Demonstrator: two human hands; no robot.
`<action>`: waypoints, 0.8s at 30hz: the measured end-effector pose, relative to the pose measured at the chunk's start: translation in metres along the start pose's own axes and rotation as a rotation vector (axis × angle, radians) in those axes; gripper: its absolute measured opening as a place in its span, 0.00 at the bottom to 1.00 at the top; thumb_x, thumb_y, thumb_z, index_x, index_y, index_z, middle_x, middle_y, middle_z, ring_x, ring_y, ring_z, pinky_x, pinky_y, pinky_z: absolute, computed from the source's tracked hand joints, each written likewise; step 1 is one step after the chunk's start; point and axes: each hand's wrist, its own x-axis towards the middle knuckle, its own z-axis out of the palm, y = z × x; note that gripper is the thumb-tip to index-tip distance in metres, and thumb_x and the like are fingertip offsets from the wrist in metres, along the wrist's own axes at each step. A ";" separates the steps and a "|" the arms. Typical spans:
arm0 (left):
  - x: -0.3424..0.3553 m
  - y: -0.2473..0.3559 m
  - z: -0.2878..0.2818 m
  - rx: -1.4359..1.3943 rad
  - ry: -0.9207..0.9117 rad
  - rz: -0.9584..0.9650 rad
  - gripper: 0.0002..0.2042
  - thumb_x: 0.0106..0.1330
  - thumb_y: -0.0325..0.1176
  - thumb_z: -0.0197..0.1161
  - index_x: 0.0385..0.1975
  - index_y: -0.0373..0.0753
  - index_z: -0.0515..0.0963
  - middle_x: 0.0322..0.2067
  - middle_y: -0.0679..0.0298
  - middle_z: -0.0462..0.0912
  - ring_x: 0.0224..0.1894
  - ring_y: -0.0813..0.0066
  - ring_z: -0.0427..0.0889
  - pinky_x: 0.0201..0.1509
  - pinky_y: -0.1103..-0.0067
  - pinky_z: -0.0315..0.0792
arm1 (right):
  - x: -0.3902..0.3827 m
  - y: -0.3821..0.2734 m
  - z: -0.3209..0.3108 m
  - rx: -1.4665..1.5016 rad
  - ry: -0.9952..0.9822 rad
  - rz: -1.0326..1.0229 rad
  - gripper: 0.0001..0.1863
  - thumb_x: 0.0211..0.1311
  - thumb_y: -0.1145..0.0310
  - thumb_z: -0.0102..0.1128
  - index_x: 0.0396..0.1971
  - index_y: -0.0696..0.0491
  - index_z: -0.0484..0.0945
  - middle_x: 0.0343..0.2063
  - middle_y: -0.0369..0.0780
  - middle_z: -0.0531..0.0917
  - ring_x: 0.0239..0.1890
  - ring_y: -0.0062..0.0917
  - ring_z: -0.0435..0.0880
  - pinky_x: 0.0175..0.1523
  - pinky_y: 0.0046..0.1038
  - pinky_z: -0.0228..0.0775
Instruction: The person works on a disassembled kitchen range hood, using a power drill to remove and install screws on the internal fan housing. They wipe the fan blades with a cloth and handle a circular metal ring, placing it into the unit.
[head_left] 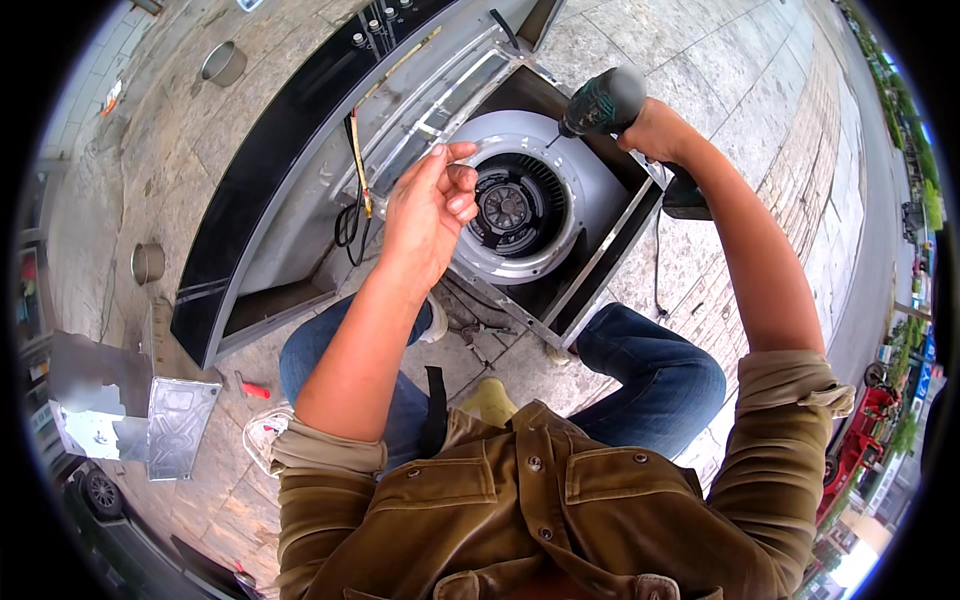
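Note:
A range hood lies on the ground before me, its black glass front panel (250, 170) to the left and its metal box open. Inside sits a round grey blower housing (520, 128) with a dark fan wheel (503, 207) in its centre. My right hand (655, 132) is wrapped round the grip of a dark green cordless drill (600, 103). The drill's thin bit points down at the upper right of the housing's ring; contact cannot be made out. Over the ring's left edge is my left hand (432, 205), fingers curled in; anything small between them is hidden.
Loose black wires (350, 225) hang inside the hood. Scattered on the paving are a red-handled tool (253, 388), two metal cups (224, 64) and a sheet-metal part (183, 425). A thin cord (659, 275) lies right of the hood. My knees flank its near side.

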 end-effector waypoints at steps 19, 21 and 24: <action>-0.048 0.032 0.003 -0.088 -0.141 0.066 0.12 0.70 0.37 0.48 0.39 0.35 0.74 0.24 0.69 0.71 0.23 0.85 0.64 0.25 0.87 0.61 | -0.063 0.064 0.055 -0.043 0.318 -0.136 0.17 0.37 0.75 0.59 0.34 0.59 0.77 0.26 0.44 0.82 0.31 0.33 0.82 0.39 0.31 0.72; -0.093 0.050 -0.004 -0.031 -0.248 0.146 0.12 0.70 0.37 0.48 0.41 0.35 0.74 0.24 0.68 0.72 0.23 0.85 0.64 0.26 0.87 0.61 | -0.106 0.066 0.054 0.190 0.287 -0.049 0.11 0.40 0.75 0.59 0.28 0.59 0.76 0.20 0.38 0.78 0.23 0.24 0.78 0.30 0.27 0.68; -0.168 0.069 -0.058 0.007 -0.211 0.187 0.13 0.70 0.37 0.48 0.41 0.33 0.74 0.25 0.67 0.73 0.23 0.85 0.64 0.27 0.87 0.63 | -0.180 0.041 0.041 0.317 0.263 0.015 0.07 0.44 0.74 0.60 0.26 0.57 0.75 0.18 0.34 0.74 0.19 0.18 0.71 0.26 0.22 0.62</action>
